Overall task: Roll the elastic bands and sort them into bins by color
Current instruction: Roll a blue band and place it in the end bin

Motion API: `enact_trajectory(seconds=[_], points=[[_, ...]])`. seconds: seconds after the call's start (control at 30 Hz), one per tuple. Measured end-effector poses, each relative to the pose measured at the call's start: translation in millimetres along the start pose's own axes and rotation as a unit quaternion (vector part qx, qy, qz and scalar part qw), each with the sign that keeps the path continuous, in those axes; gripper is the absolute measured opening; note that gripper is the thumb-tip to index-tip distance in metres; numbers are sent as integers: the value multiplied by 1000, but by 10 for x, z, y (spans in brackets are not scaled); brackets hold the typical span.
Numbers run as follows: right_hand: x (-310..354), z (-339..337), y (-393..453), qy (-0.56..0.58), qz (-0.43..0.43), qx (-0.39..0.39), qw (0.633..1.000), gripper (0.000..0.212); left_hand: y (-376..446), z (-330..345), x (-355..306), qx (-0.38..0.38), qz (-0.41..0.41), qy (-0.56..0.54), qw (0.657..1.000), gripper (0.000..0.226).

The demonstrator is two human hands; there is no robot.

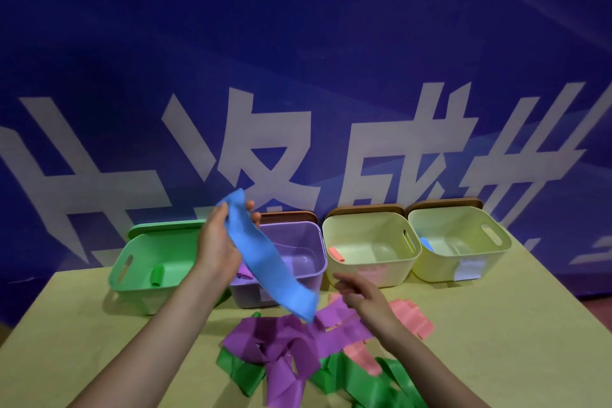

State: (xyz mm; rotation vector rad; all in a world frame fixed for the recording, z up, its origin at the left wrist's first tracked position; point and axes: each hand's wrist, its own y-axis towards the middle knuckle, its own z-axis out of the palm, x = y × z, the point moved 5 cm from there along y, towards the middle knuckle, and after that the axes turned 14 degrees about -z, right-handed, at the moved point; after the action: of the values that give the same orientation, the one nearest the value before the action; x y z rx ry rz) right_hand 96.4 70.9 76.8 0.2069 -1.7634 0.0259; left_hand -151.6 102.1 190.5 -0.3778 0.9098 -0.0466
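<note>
Blue band (265, 258) lifted clear of the counter (496, 325), pinched at its top end by the left hand (220, 242), thumb and fingers curled round the fabric; hanging slack and unrolled, lower end dangling just above the pile. Right hand (357, 291) empty, fingers relaxed and loosely extended, hovering near the band's free end, apart from it.

Four bins in a row along the back of the counter. Green bin (132, 262) on the left, one rolled green band (157, 275) inside. Purple bin (318, 262) next, something purple rolled inside, partly hidden behind the wrist. Third bin (364, 222), pale yellow-green, holding one pink roll (336, 254). Fourth bin (463, 219), same pale colour, with a blue roll (426, 244) visible through the handle slot.

Judging by that: barely begun, seemingly one roll per bin so far. Plenty left: purple bands (281, 348), green bands (364, 384) and pink bands (410, 318) tangled loose on the counter in front, none of them rolled. Exact count impossible to tell from the overlap. Step in hand, most likely: rolling up the blue band, then dropping it into the far right bin beside its match.
</note>
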Motion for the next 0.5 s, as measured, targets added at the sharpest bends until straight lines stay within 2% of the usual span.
enact_trajectory(seconds=[0.13,0.2,0.33,0.4,0.5], points=[[465,-57,166,12,-68,-93,993,22,-335,220,261,4,-5,120,993,35],[777,-5,201,15,-124,-75,989,13,-463,306,401,13,-28,155,987,45],[1126,197,203,-24,-192,-2,981,8,-569,388,484,-12,30,288,957,26],[1158,234,205,-45,-210,-20,976,11,-604,415,478,-13,43,308,950,27],[1151,195,210,-47,-220,-59,972,13,-616,370,550,-12,-7,315,949,22]])
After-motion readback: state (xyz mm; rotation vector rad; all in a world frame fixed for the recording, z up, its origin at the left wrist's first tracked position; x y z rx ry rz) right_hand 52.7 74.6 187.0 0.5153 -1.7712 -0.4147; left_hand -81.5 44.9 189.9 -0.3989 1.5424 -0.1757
